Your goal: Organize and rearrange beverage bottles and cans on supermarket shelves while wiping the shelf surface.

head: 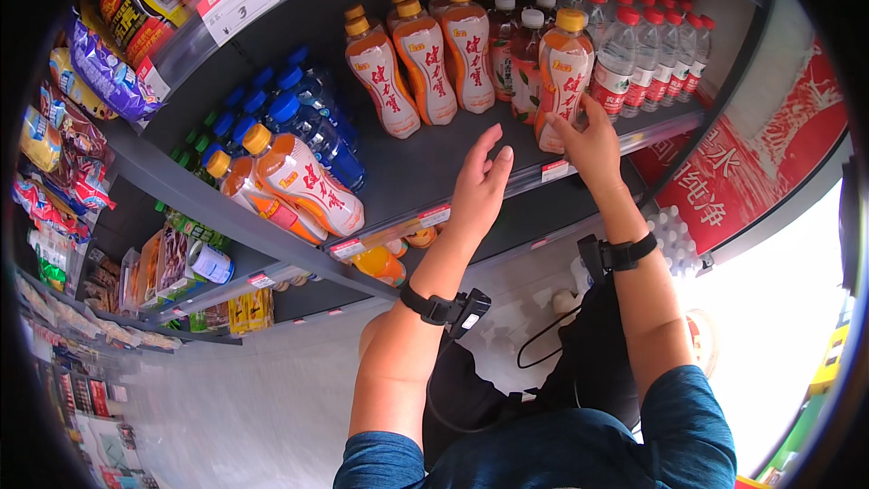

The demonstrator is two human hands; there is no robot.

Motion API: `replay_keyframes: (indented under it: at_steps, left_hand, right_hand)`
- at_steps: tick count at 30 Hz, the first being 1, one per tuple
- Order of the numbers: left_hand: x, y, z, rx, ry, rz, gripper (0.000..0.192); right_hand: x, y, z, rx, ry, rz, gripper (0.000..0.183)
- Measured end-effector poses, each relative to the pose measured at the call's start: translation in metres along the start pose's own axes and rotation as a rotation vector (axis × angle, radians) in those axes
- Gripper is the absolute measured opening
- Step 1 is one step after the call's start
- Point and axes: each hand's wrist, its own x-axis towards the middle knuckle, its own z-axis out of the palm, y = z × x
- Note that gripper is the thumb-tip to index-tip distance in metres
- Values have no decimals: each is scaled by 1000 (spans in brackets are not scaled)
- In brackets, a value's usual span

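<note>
My right hand (pixel 589 139) has its fingers around the lower part of an orange drink bottle (pixel 565 75) with a yellow cap, upright near the shelf's front edge. My left hand (pixel 483 187) is raised in front of the shelf to the left of it, fingers apart, with nothing in it. Several like bottles (pixel 432 68) stand farther left on the shelf. Between them and the held bottle are dark drink bottles with white caps (pixel 527 58). Red-capped water bottles (pixel 616 61) stand in rows at the right.
Two more orange drink bottles (pixel 309 180) lean at the shelf's left corner beside blue-capped bottles (pixel 305 119). A metal shelf edge with price tags (pixel 434 216) runs below my hands. Snack packs (pixel 112 68) fill shelves at the left. A red printed panel (pixel 740 170) stands at the right.
</note>
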Motion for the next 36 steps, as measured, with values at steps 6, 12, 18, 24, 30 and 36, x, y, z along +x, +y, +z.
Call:
replay_keyframes:
  at_steps: [6,12,18,24,30,36]
  left_hand:
    - [2,14,0,-38,-6,67,57]
    - [1,22,-5,-92,13,147,59]
    - [9,6,-11,-95,74,139,62]
    - [24,2,-14,2,119,64,69]
    - [37,5,-9,-29,113,44,70]
    - [44,-8,-5,81,153,118,62]
  right_hand:
    - [-19,-12,1,69,48,-76,59]
    - [-37,-53,2,264,-163,-104,54]
    - [-28,-50,35,129,-127,-231,55]
    - [-9,-48,54,62,-206,-143,58]
    - [4,-36,66,107,-177,-102,62]
    - [5,-35,71,41,-6,-249,54]
